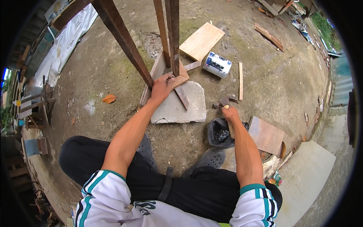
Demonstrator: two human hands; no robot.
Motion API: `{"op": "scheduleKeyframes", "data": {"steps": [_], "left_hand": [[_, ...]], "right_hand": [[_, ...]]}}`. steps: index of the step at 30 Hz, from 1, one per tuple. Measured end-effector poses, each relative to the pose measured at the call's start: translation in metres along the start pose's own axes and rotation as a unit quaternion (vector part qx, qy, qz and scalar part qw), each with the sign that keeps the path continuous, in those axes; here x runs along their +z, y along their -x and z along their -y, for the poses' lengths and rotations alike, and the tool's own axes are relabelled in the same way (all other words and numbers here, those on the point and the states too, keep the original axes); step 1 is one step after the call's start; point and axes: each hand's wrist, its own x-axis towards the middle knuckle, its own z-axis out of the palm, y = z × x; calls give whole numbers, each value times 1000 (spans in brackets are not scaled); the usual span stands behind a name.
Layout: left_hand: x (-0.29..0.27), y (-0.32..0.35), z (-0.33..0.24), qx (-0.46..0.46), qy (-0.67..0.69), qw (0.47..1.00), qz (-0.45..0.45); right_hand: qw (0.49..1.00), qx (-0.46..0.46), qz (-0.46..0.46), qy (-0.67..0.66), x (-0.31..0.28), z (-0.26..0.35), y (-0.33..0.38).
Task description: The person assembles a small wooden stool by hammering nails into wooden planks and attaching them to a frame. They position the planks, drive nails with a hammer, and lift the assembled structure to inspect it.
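A: Where are you working?

B: You squat outdoors on bare concrete ground (98,68), mossy in patches, with a flat stone slab (177,109) in front of your feet.

A: Counts?

B: Two hands. One hammer (225,102). One paint can (217,64) lying on its side. Two loose plywood boards: one pale (202,41), one brown (266,135).

A: The hands?

B: Your left hand (162,86) is wrapped around the foot of a slanted wooden leg (123,38), where small wood blocks (180,77) sit on the slab. Your right hand (230,112) is clenched on the hammer handle, head resting on the ground just right of the slab.

A: Anything in the way?

B: A black bag (219,133) sits under your right forearm. A thin strip of wood (240,81) lies beyond the hammer. An orange leaf (109,98) lies well left.
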Motion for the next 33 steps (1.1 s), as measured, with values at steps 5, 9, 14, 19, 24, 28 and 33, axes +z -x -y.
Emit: {"op": "scheduleKeyframes", "data": {"steps": [5,9,14,19,24,28,33], "left_hand": [[-1,-1,-1,15,2,1000,21],[0,-2,9,52,11,999,9],[0,0,2,25,20,999,22],[-1,1,9,59,22,998,13],[-5,4,12,105,5,994,0],[-3,3,11,95,5,995,4],[1,5,15,105,11,994,-12]], "right_hand": [[998,1,21,-64,-1,-2,1],[991,-43,69,-104,-9,12,8],[986,-154,48,-35,-45,76,42],[948,-308,-14,76,-78,141,75],[921,-387,-29,39,-76,188,107],[916,-398,-36,26,-54,205,114],[920,-388,-56,22,-45,217,115]]}}
